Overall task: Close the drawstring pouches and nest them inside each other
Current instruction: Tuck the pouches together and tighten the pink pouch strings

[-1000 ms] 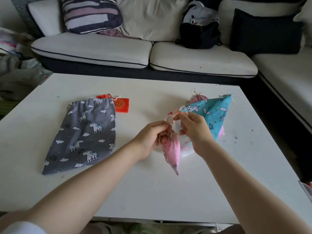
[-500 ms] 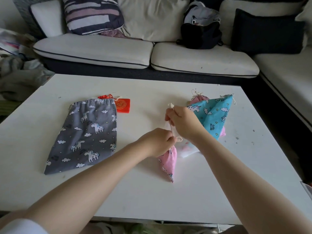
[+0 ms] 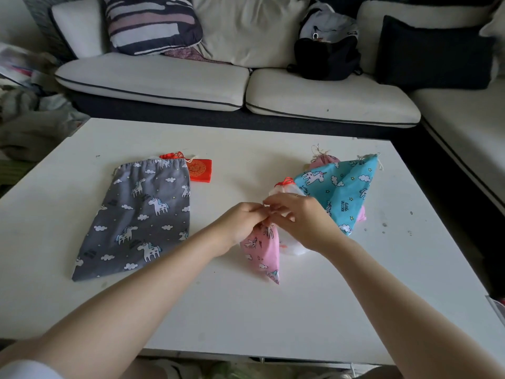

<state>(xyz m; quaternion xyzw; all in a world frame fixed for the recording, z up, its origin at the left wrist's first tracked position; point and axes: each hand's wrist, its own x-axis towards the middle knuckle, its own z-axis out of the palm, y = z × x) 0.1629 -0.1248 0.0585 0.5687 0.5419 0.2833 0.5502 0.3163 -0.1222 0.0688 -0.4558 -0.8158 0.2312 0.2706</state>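
Half a second ago the right hand (image 3: 306, 220) was raised toward the far side, drawing a cord up and away from the pink pouch (image 3: 263, 248); now it has come back down and meets the left hand (image 3: 240, 222) right at the pouch's gathered neck. Both grips are clamped there: the left hand's fingers curl round the bunched top of the pink pouch, and the right hand's fingertips pinch at the same spot, probably on the cord, though the cord itself is too fine to make out. That return suggests the pull is done and the mouth is cinched, so this pouch looks closed or nearly so, with tidying or knotting in hand. The pouch lies on the white bench (image 3: 300, 310), near the middle, its tip pointing toward the near edge. Just right of it lies a white pouch (image 3: 293, 247) with a red cord, and beyond that the blue pouch (image 3: 341, 192) over another pink one. The large grey pouch (image 3: 136, 214) lies flat well to the left, its mouth at the far end beside a red pouch (image 3: 200, 170); nesting seems still ahead
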